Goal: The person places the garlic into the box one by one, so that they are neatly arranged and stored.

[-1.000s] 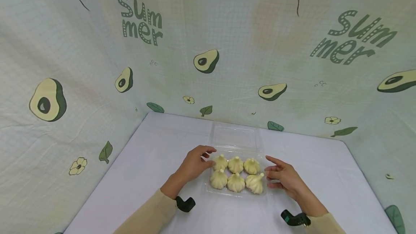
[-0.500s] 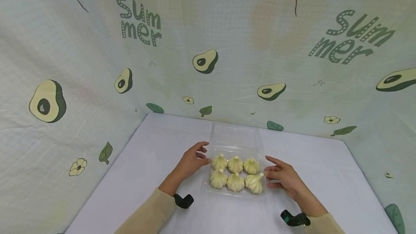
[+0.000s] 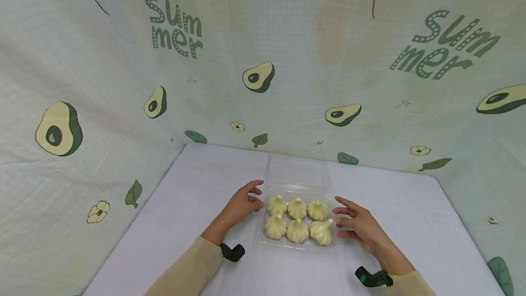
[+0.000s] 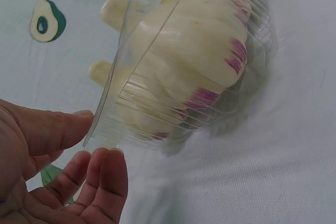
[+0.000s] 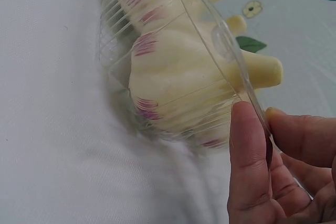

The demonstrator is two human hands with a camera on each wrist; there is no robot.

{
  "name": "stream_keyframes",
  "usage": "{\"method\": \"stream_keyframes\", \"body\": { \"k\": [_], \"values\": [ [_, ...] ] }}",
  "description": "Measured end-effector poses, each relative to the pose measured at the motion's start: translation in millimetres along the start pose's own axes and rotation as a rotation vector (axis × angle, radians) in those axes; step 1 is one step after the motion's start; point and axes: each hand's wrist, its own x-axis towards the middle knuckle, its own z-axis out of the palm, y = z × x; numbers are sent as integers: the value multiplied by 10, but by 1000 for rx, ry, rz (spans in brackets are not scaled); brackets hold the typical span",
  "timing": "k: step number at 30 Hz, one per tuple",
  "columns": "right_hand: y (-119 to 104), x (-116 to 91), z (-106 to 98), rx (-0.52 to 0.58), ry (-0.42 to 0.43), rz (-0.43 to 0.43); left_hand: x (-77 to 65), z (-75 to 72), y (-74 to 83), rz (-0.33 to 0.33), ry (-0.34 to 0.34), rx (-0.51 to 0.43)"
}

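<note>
A clear plastic clamshell box (image 3: 302,245) sits on the white-covered table, with several garlic bulbs (image 3: 297,231) in two rows inside. Its transparent lid (image 3: 297,172) lies folded back toward the wall. At the left edge is my left hand (image 3: 242,205). Its thumb (image 4: 58,132) is at the rim in the left wrist view, and its loosely bent fingers stay apart from the thumb. My right hand (image 3: 359,223) is at the opposite edge; in the right wrist view its thumb and a finger lie on either side of the rim (image 5: 244,72), pinching it.
A pale cloth wall (image 3: 296,104) printed with avocados, leaves and lettering rises behind the table (image 3: 213,168) and along both sides. A black wrist camera (image 3: 233,252) is on the left wrist and another black camera (image 3: 371,277) on the right.
My left hand has drawn back leftward from over the nearest garlic bulb to the box's left edge. The right hand has hardly moved; the box and bulbs stay put.
</note>
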Motion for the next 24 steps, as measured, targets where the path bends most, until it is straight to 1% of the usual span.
{"method": "stream_keyframes", "body": {
  "k": [3, 5, 10, 15, 21, 24],
  "values": [
    [1, 1, -1, 4, 10, 7, 12, 0, -4, -10, -3, -9],
    [9, -2, 1, 2, 9, 4, 29, 0, -15, -24, 0, -31],
    [29, -1, 5, 3, 9, -7, 107, 2, -69, -95, 4, -160],
    [32, 14, -4, 12, 15, -2, 196, 4, -118, -136, -2, -268],
    [38, 8, 2, 18, 13, 0, 262, 14, -121, -164, 0, -314],
    [44, 8, -3, 21, 9, -1, 283, 17, -125, -176, -11, -342]
  ]
}}
